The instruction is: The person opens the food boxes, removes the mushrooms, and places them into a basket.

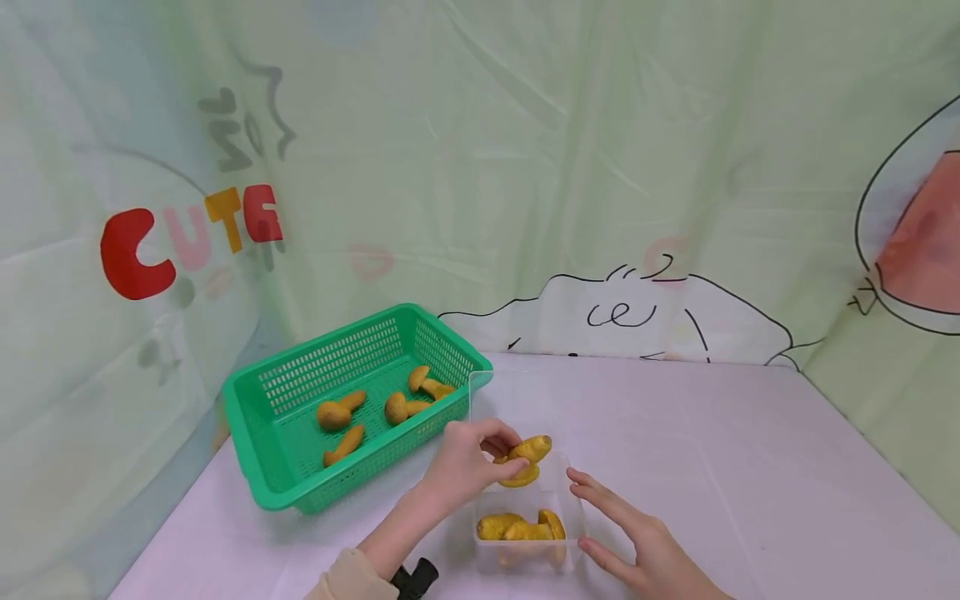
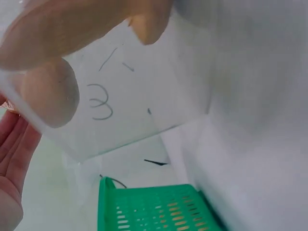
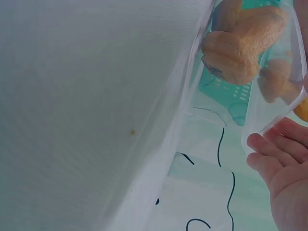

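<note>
In the head view, my left hand (image 1: 471, 460) pinches a yellow-brown mushroom (image 1: 532, 450) between thumb and fingers, above a clear plastic box (image 1: 525, 546). More mushrooms (image 1: 534, 531) lie inside that box, and they show through its wall in the right wrist view as well. The box's transparent lid (image 1: 491, 400) stands raised at the back. On the right, my right hand (image 1: 637, 537) has its fingers extended, the fingertips right at the box's side. A see-through plastic panel (image 2: 139, 115) fills much of the left wrist view.
A green perforated basket (image 1: 273, 492) stands at the back left, holding several mushrooms (image 1: 341, 410). The pale tabletop (image 1: 712, 467) extends to the right. Behind it hangs a printed curtain (image 1: 480, 167). A small black device (image 1: 418, 577) sits by the left wrist.
</note>
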{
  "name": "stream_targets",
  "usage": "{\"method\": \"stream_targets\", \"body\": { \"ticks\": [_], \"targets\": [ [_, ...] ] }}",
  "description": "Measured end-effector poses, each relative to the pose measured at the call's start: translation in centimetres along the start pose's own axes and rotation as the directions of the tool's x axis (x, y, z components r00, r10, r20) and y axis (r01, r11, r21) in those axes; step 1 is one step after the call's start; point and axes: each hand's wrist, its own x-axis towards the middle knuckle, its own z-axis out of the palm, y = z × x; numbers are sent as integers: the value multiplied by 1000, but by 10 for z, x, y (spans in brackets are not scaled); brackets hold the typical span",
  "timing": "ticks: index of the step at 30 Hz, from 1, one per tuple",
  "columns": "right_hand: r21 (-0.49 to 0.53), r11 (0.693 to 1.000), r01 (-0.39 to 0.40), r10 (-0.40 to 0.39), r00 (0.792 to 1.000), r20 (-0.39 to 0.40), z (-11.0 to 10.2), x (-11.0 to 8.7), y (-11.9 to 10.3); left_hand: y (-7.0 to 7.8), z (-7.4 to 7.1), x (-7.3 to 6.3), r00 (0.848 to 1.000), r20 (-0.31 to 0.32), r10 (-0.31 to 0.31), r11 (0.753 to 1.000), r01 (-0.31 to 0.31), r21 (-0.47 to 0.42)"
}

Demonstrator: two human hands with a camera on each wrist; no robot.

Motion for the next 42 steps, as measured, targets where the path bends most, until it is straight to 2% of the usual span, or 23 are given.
{"method": "stream_targets", "body": {
  "ticks": [2,4,9,13,17,21,23,27,29,32,36,42],
  "targets": [
    [0,1000,-12,12,1000,5,0,0,0,1,-5,1,998,-51,27,1000,-27,-6],
    [2,1000,-30,30,999,11,-1,0,-1,1,-10,2,995,-94,23,999,-26,-30],
    [-5,999,-51,51,999,17,0,0,0,2,-30,3,985,-164,-58,993,40,-113],
    [-1,1000,-3,3,1000,-8,1,-1,3,0,-50,4,961,-264,-81,991,50,-124],
    [8,998,62,-62,997,-36,2,-2,6,-8,-70,6,921,-377,-96,993,60,-106],
    [2,998,64,-64,998,-26,1,-2,7,-21,-87,7,880,-454,-138,990,111,-87],
    [6,998,62,-62,998,-16,0,-2,6,-28,-92,7,854,-496,-160,987,139,-78],
    [29,997,69,-69,998,-2,0,-2,6,-39,-99,5,792,-578,-198,976,213,-42],
    [40,996,76,-76,997,-6,0,-1,7,-43,-100,4,772,-601,-208,970,244,-23],
    [35,997,67,-67,998,-10,1,-1,6,-47,-100,2,763,-612,-210,966,257,-11],
    [18,999,51,-51,999,-15,2,-1,6,-49,-100,-1,765,-613,-198,967,254,4],
    [11,997,73,-72,997,-34,3,-2,8,-48,-99,-1,769,-607,-201,964,266,17]
  ]
}}
